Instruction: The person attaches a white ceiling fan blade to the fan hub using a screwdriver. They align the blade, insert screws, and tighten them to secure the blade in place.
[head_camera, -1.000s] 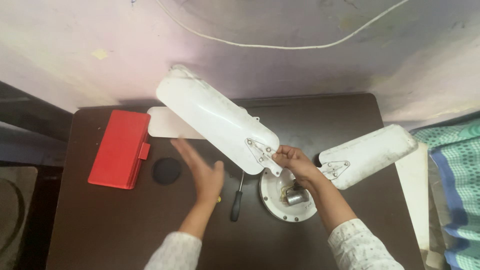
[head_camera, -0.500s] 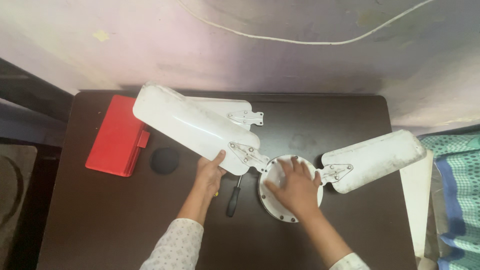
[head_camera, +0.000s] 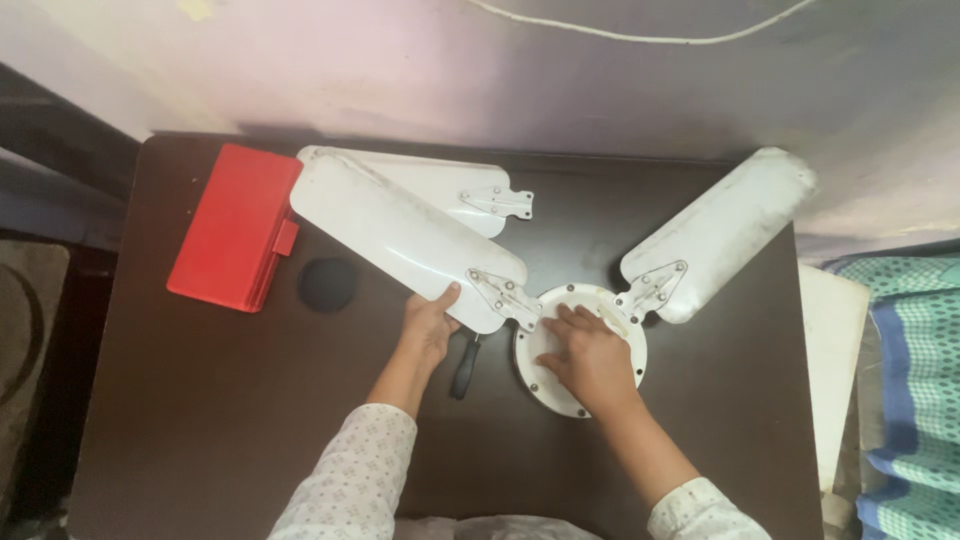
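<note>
I judge blade fitting is underway: my left hand (head_camera: 430, 325) grips the near fan blade (head_camera: 405, 240) beside the hub (head_camera: 580, 345); my right hand (head_camera: 590, 355) lies flat, fingers spread, on it. Next calls for aligning bracket holes.

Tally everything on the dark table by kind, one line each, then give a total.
White fan blades: 3
White round fan hub: 1
Red case: 1
Black round disc: 1
Black-handled screwdriver: 1
Total: 7
</note>
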